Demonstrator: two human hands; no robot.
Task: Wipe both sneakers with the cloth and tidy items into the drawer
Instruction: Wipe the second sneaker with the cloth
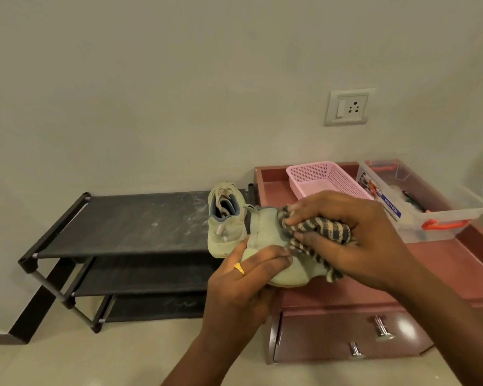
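Both hands are up in the middle of the scene, working on one shoe. The left hand (243,285), with a gold ring (239,268) on one finger, comes in from the near side. Its grip is wrapped round the held sneaker (265,229), fingers lying across the pale green upper and the thumb hidden behind. The sneaker hangs in the air above the gap between the rack and the cabinet, touching nothing below.

From the right, the right hand (354,238) has its grip bunched round the striped cloth (321,229), fingers curled over the fabric. The cloth is pressed against the right side of that sneaker, with a loose end trailing down by the sole.

Just left of the hands, the second sneaker (226,232) sits upright at the right end of the top tier of the black shoe rack (129,224), heel towards us and laces loose.

Over on the right, the maroon surface (452,263) carries a pink basket (318,174) at the far side. Right of it is a clear storage box (441,215) with orange handles. Below is the drawer (326,338), showing two metal knobs (382,330). A wall socket (349,107) sits above.
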